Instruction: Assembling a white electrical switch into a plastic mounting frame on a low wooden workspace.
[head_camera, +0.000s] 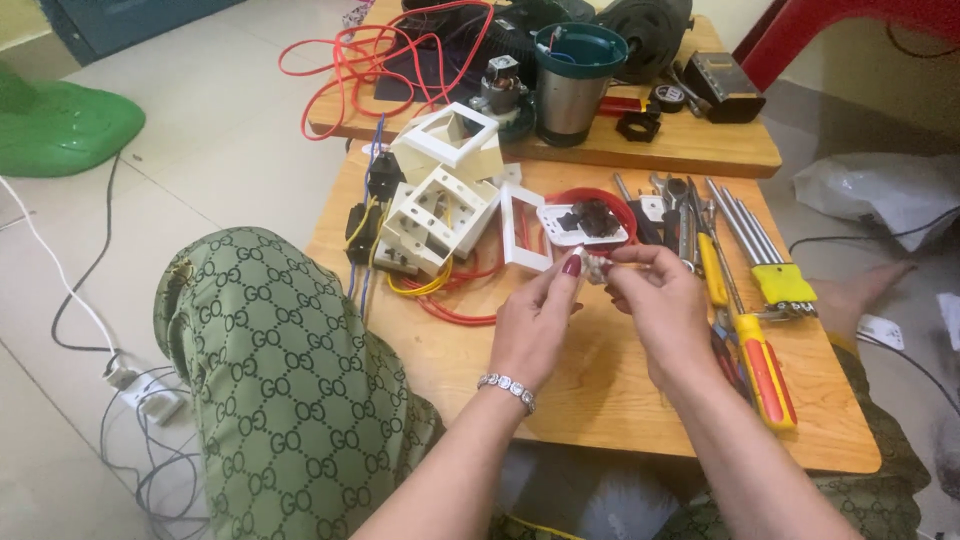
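Note:
My left hand (535, 325) and my right hand (662, 305) meet above a low wooden table (600, 395). Between their fingertips they pinch one small pale part (597, 265); its shape is too small to tell. A bracelet circles my left wrist. Just beyond the fingers lies a red round tray (621, 205) carrying a white plate and dark pieces. White plastic socket boxes (436, 215) with yellow and red wires lie to the left of my hands.
Screwdrivers with yellow and red handles (760, 360) and other tools lie right of my hands. A second wooden board (700, 150) behind holds a steel cup with a teal rim (575, 80), red wire and black parts. My green-patterned knee (270, 370) is at left.

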